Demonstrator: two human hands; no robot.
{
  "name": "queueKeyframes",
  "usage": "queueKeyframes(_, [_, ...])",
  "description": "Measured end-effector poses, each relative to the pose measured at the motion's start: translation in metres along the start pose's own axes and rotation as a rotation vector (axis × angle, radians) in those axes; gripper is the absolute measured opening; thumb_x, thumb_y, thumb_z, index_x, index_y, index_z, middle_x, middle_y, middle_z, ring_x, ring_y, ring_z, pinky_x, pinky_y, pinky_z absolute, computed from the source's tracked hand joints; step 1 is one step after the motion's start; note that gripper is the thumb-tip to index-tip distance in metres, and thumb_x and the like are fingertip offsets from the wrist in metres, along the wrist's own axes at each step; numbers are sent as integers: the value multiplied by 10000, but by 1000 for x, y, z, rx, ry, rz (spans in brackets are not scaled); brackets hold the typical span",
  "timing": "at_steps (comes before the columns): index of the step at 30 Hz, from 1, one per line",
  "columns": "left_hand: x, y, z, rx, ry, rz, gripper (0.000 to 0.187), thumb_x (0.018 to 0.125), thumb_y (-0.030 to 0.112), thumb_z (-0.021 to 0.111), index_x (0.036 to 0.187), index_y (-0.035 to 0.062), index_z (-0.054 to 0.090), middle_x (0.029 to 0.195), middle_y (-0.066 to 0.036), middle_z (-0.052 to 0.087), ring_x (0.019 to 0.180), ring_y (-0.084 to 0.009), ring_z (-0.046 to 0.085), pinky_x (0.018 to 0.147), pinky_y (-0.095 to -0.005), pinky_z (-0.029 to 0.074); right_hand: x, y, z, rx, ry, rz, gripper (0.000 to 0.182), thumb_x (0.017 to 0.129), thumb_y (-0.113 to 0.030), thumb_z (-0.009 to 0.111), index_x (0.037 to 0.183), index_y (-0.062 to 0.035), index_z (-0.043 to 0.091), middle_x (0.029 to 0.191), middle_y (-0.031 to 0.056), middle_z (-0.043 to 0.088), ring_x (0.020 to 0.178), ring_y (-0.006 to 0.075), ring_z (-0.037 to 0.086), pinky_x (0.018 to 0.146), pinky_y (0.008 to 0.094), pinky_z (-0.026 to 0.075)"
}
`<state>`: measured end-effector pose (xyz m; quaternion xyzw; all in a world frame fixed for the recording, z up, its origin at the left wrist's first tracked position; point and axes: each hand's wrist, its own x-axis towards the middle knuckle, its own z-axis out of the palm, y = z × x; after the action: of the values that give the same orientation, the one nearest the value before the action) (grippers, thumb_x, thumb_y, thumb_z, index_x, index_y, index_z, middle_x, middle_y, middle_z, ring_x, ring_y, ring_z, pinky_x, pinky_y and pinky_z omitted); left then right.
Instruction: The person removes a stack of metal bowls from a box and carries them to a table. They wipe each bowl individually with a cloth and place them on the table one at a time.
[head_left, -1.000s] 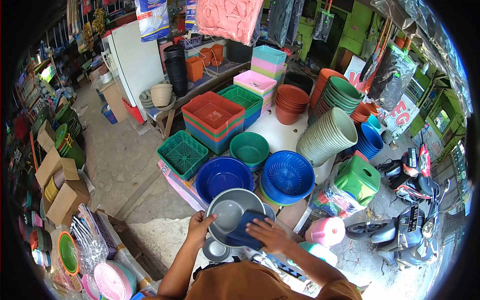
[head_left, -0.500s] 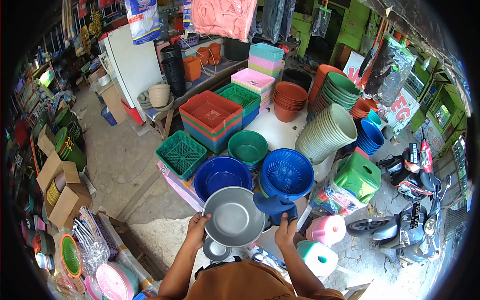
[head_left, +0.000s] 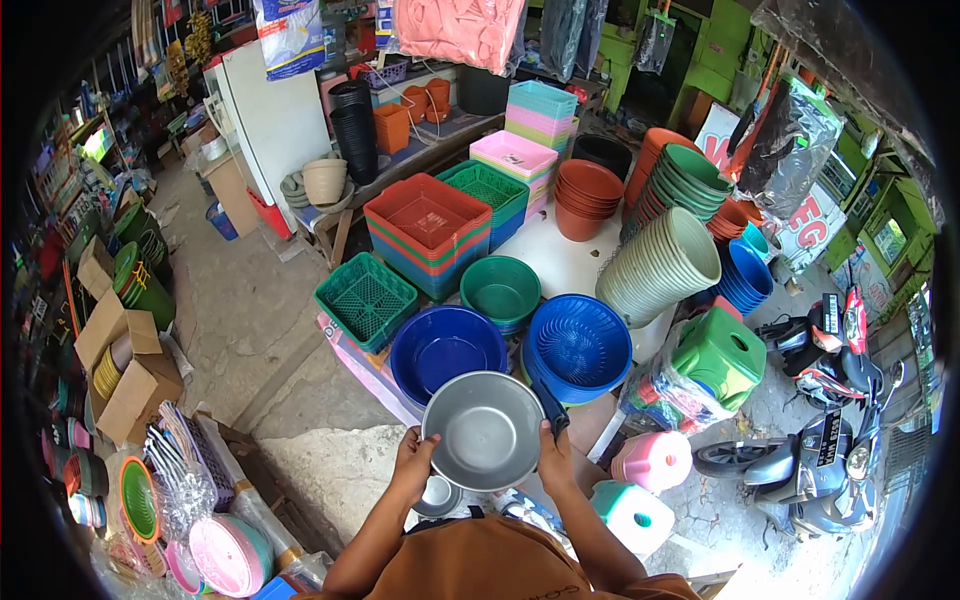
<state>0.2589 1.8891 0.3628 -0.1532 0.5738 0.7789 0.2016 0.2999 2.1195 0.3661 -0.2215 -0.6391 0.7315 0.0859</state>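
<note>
A grey basin (head_left: pixel 484 432) is held between my hands in front of my body, its open side facing up. My left hand (head_left: pixel 410 468) grips the left rim, thumb over the edge. At the right rim, my right hand (head_left: pixel 556 456) is closed round the basin and a dark blue cloth (head_left: pixel 549 404), which shows as a narrow strip along the edge. Just beyond the basin sit a dark blue tub (head_left: pixel 448 352) and a stack of blue baskets (head_left: pixel 577 345). Below it, a smaller grey round container (head_left: pixel 436 497) is partly hidden.
Green basins (head_left: pixel 500 289), a green basket (head_left: pixel 366 300) and stacked red baskets (head_left: pixel 428 218) stand farther back on the table. To the right are leaning pale pots (head_left: pixel 660 267), green stools (head_left: pixel 718 345) and a parked motorcycle (head_left: pixel 815 455). A cardboard box (head_left: pixel 128 370) stands at left.
The basin has shifted slightly right. My right hand has moved left to its rim, and the blue cloth, spread out before, is now mostly behind the basin's edge.
</note>
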Motion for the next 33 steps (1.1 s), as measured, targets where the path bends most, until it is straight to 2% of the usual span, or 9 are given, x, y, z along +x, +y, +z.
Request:
queueKeyframes(6, [-12,-7,-2,547,58,257,713,835,273,683,1367,-4,298,942,-169,590,839,-227,603,755,-376,493,8,18,0,-399,58,-182,472,895,-98,516,1319,65,388,1245,276,509,1185,390,488,991,411,385])
queueKeyframes(8, [-34,17,14,1555,442,746,887,771,408,732,1403,-8,269,1076,-252,535,1037,-305,536,945,-489,390,8,21,5,-666,71,-324,504,829,-13,494,1313,75,381,1201,315,507,1142,466,481,987,476,385])
queueKeyframes(10, [-44,25,16,1591,331,799,903,749,490,719,1399,6,322,1204,-249,486,1179,-365,457,1060,-545,251,11,18,9,-666,53,-321,517,824,-20,488,1316,83,369,1180,335,499,1114,499,474,990,510,374])
queueKeyframes(12, [-49,24,17,1520,-393,924,820,761,553,671,1367,61,422,1160,-173,546,1163,-318,500,1072,-568,230,13,21,11,-711,58,-240,494,823,-36,499,1293,78,398,1166,338,510,1103,498,484,975,509,385])
queueKeyframes(16, [-30,0,6,1737,-641,713,347,882,410,566,1030,114,669,893,-94,677,799,-273,674,754,-431,533,23,5,10,-701,-34,-270,457,842,-64,523,1268,70,426,1155,324,529,1088,475,507,961,489,399])
queueKeyframes(20, [-28,16,10,1333,-351,749,240,903,303,566,936,94,681,851,-127,683,738,-333,662,611,-408,526,5,-52,8,-567,-70,0,400,918,-164,537,1271,15,481,1154,283,571,1082,368,568,929,378,424])
queueKeyframes(22, [-11,6,2,1197,-273,862,328,930,342,559,930,31,663,781,-115,676,700,-298,664,604,-388,508,-12,-56,17,-354,-131,-518,409,843,-149,592,1208,29,550,1283,236,492,1156,388,492,1024,385,359])
queueKeyframes(28, [-10,19,11,170,-138,305,562,975,530,381,796,37,584,648,24,539,575,-42,475,488,-221,378,-71,-60,49,-1069,-638,-724,732,695,-263,685,1367,-110,440,1452,124,367,1332,297,359,1050,464,300])
queueKeyframes(33, [-24,23,8,238,-237,342,619,984,540,319,918,4,622,797,-37,649,692,-110,582,653,-262,474,-54,-98,51,-1241,-539,-988,712,725,-332,661,1376,-151,436,1482,92,346,1363,288,326,1018,470,324])
